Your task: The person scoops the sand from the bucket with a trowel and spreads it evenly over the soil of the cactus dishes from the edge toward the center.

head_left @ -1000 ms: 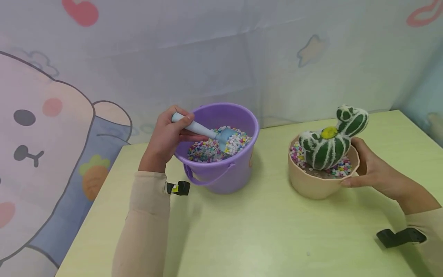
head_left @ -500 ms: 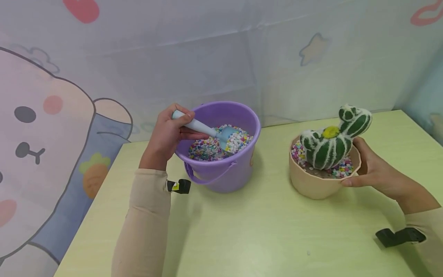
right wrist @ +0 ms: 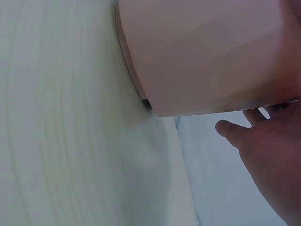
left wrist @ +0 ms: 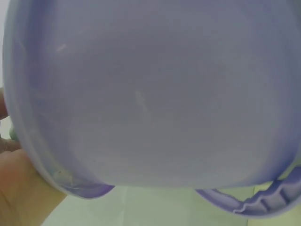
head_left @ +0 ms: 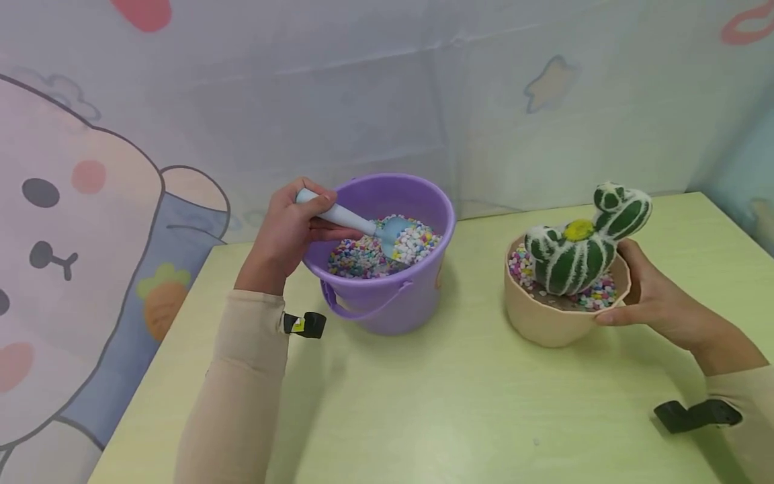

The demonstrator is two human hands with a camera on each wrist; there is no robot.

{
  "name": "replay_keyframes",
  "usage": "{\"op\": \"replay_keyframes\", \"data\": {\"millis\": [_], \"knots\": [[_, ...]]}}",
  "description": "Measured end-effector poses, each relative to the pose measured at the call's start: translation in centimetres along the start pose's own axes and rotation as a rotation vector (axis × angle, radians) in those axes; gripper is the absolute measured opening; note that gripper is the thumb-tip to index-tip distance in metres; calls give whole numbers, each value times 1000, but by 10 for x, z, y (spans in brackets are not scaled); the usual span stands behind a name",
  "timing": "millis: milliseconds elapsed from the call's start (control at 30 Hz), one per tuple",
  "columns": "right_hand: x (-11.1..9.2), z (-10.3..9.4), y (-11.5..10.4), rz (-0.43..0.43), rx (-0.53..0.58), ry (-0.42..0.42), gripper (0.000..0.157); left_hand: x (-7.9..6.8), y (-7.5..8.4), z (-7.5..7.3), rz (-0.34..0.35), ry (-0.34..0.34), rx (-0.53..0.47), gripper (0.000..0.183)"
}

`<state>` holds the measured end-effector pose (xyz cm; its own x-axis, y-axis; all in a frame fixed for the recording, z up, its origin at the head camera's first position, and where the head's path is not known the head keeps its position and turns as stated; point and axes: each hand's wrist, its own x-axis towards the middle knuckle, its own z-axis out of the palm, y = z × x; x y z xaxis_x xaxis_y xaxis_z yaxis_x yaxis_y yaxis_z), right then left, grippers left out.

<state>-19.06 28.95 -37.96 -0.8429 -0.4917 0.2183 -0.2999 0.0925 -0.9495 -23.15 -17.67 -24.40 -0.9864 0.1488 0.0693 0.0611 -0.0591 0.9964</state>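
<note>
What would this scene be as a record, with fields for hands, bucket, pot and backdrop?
Left hand: grips light-blue scoop by its handle
Purple bucket: on table, multicoloured pebbles inside
Scoop blade: inside bucket, at the pebbles
Right hand: holds beige pot by its side
Beige pot: contains cactus figure, similar pebbles
Backdrop: pale, cartoon-printed

The left sleeve (head_left: 232,390) is plain beige, long and fairly close-fitting, with soft creases along its length and a straight hem; a small, blocky black fitting (head_left: 314,325) juts from beside that hem, marked with a yellow and whitish patch (head_left: 298,325). The right sleeve (head_left: 750,400) is a similar beige, with a longer black attachment (head_left: 716,411) of rounded, stepped outline sticking out near its end.
</note>
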Motion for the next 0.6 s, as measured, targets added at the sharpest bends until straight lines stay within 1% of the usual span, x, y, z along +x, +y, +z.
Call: {"op": "replay_keyframes", "data": {"millis": [100, 167, 300, 467, 600], "knots": [[-2, -2, 0, 1, 10, 0, 102, -1, 1, 1, -16, -1, -1, 16], [-1, -2, 1, -1, 9, -6, 103, -5, 2, -1, -19, 7, -8, 16], [0, -2, 1, -1, -20, -7, 103, -9, 2, -4, -25, 15, -32, 13], [0, -3, 3, 6, -63, 0, 101, -9, 0, -6, -62, 25, -59, 12], [-4, -4, 4, 18, -102, 11, 101, -11, -5, -7, -87, 37, -99, 17]]}}
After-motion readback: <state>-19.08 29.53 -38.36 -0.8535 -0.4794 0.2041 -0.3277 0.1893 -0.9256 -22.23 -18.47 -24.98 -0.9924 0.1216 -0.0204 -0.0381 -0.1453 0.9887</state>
